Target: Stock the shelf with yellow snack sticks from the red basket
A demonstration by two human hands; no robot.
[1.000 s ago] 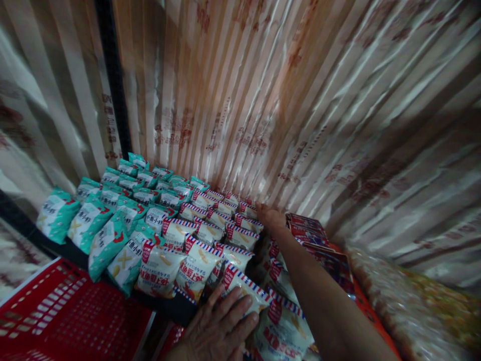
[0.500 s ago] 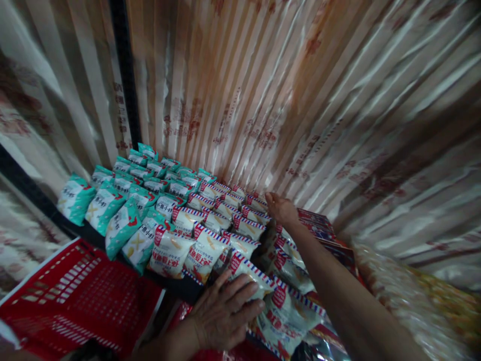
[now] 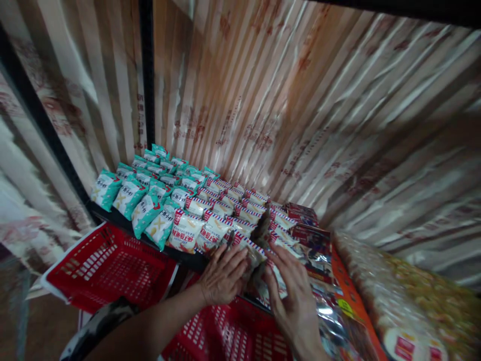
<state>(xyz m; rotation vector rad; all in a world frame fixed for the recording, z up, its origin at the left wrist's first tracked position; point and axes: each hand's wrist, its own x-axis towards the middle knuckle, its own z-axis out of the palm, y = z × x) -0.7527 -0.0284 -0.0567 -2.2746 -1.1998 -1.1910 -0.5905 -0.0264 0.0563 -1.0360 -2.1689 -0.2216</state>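
Observation:
White snack bags with red print and red-and-blue striped edges [image 3: 188,231] stand in rows on a black shelf [image 3: 124,225]. My left hand [image 3: 224,276] lies with outstretched fingers against a front-row striped bag [image 3: 251,249]. Just to its right, my right hand [image 3: 293,288] rests over another striped bag [image 3: 277,278], fingers extended and apart from the thumb. This second bag is partly covered by the hand. Teal-and-white snack bags [image 3: 130,195] fill the left part of the shelf in similar rows.
Red plastic baskets, one at the left [image 3: 112,265] and one in front [image 3: 229,331], sit below the shelf edge. To the right lie dark glossy packages [image 3: 311,250], an orange box [image 3: 356,306] and clear bulk bags [image 3: 379,281]. A printed, pleated sheet [image 3: 233,100] hangs behind, beside a black post [image 3: 147,75].
My right hand has drawn back from the rear rows to the front striped bags. My left hand stays at the front row. The view has shifted, showing more of the baskets.

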